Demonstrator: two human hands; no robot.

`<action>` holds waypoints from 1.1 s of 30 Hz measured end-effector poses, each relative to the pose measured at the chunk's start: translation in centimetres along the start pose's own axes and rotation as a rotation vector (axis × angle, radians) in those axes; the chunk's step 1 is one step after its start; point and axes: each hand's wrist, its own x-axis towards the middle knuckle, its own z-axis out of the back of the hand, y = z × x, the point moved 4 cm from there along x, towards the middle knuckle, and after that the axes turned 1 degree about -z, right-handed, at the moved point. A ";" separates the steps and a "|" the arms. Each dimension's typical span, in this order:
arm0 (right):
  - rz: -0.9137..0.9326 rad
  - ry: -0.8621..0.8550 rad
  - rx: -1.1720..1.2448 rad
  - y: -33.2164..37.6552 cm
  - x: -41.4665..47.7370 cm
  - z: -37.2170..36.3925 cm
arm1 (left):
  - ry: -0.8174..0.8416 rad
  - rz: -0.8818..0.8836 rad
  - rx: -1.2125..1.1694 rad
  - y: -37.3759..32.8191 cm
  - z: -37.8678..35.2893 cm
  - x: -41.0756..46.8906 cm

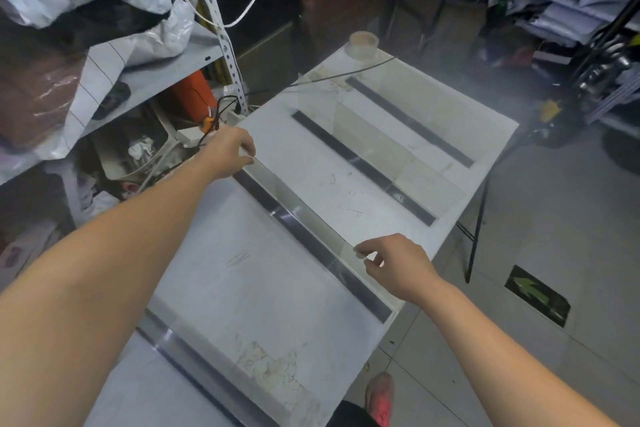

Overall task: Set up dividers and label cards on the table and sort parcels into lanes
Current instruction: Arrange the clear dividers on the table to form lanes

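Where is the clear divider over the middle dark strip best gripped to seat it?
Pinch the top edge at both ends, coming from above, as the left hand and right hand do. The clear divider is a long, thin sheet on edge; end grips likely steady it and keep it in line with the dark strip.

Dividers [304, 208] in parallel across the table [263, 288], tape roll [363, 44] at far end, shelving [166, 76] left.
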 end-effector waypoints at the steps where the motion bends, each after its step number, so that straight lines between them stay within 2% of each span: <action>1: -0.001 -0.002 -0.004 0.0 0.0 0.0 | -0.009 -0.009 -0.003 -0.1 0.0 0.0; 13: -0.020 -0.023 -0.014 -0.3 -0.2 0.6 | -0.014 -0.009 0.004 -0.4 0.0 0.2; 20: -0.025 -0.012 0.010 -0.2 0.0 0.7 | 0.044 -0.009 0.254 -1.5 0.3 -0.7; 24: -0.005 -0.001 -0.009 0.0 0.0 0.9 | 0.014 0.029 0.313 -2.2 1.2 -2.1; 29: 0.066 -0.041 -0.095 1.1 -0.6 1.5 | 0.007 0.175 0.305 -2.9 2.6 -6.0; 33: 0.241 -0.101 -0.254 3.8 -1.7 2.3 | -0.039 0.335 0.266 -3.9 3.8 -11.3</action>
